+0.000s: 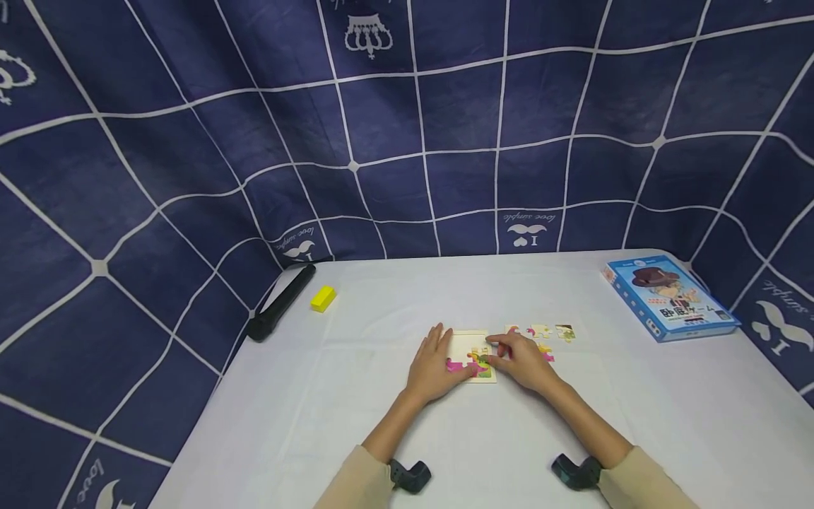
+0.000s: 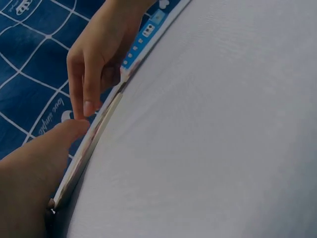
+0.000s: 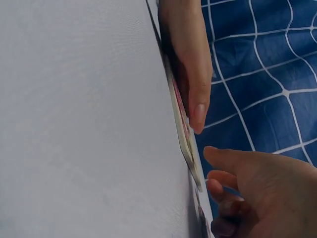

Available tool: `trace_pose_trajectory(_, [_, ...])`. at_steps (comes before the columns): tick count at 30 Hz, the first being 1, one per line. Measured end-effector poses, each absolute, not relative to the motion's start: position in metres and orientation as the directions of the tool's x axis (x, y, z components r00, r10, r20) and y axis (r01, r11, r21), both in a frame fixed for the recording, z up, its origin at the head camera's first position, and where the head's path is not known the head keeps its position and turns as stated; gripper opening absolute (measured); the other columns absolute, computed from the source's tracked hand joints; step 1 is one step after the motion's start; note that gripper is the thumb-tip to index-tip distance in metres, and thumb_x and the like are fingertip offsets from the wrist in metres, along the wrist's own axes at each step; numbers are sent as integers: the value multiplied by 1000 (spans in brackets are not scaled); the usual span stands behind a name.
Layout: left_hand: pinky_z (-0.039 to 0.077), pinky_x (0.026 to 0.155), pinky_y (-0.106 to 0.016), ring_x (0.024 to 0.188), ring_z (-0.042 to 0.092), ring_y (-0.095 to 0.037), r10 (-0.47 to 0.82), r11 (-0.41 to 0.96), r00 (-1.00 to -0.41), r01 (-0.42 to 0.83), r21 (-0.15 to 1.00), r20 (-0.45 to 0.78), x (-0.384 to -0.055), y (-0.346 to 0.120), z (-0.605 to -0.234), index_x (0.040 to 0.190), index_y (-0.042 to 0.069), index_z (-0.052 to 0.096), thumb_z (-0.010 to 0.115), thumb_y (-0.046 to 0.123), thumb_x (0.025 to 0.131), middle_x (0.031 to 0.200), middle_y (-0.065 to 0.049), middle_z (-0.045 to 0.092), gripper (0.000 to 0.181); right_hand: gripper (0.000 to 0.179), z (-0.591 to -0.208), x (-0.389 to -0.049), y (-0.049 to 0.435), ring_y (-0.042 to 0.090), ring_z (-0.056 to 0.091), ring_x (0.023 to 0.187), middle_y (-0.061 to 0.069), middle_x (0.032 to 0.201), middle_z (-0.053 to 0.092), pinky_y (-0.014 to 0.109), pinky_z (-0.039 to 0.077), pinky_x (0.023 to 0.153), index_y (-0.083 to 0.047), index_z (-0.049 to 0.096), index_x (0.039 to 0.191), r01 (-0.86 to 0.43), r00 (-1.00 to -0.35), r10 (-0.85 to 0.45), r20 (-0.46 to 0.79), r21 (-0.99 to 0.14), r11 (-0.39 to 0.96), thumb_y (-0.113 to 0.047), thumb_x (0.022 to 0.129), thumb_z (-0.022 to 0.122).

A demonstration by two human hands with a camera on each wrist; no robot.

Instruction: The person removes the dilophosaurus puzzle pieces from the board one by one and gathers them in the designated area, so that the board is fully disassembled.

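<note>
A navy cloth with white grid lines (image 1: 458,106) hangs behind the far edge of the white bench (image 1: 305,424). By the far left corner a black rod (image 1: 282,302) lies along the left edge, with a yellow block (image 1: 323,298) near it; a blue printed box (image 1: 670,297) lies flat near the far right corner, its contents hidden. Four loose puzzle pieces (image 1: 540,331) lie just beyond and beside the right hand (image 1: 523,359), which stands between some of them and the shallow puzzle tray (image 1: 461,346) around the middle of the bench. Pink, yellow and green fitted pieces (image 1: 454,365) sit in the tray's near part, while bare pale base shows toward its far left corner. The left hand (image 1: 434,364) rests over the tray's left edge, fingers extended and grasping nothing, thumb reaching across the pink. The right hand's fingers bend at the tray's right edge; whether they grasp a piece I cannot tell.
</note>
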State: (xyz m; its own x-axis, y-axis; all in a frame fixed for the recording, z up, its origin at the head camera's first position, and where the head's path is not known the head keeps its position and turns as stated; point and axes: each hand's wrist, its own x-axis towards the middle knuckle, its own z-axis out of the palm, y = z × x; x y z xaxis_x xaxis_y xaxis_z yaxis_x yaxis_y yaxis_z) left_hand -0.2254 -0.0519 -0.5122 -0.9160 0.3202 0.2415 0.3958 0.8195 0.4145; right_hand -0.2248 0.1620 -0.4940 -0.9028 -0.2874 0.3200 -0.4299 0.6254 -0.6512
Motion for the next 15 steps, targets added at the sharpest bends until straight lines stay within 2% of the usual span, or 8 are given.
trace_pose_trajectory(7, [17,112,-35,138,20,-23,323,859,-913,393,327,249,-224,-50,-518,139,5,39,52,69,76,148,-13,27,91,36,-496,-225,161,8,39,60,-10,70,48,22,32,50,-3,68,108,-427,-904,-312,292,-627,651,-19,76,76])
trace_pose_trajectory(15, [18,112,-35,137,22,-23,325,867,-907,399,297,268,-224,-50,-519,139,5,39,53,69,76,147,-12,30,91,24,-496,-224,160,9,43,61,-8,68,49,21,35,52,-5,70,99,-471,-882,-335,331,-618,630,-13,76,75])
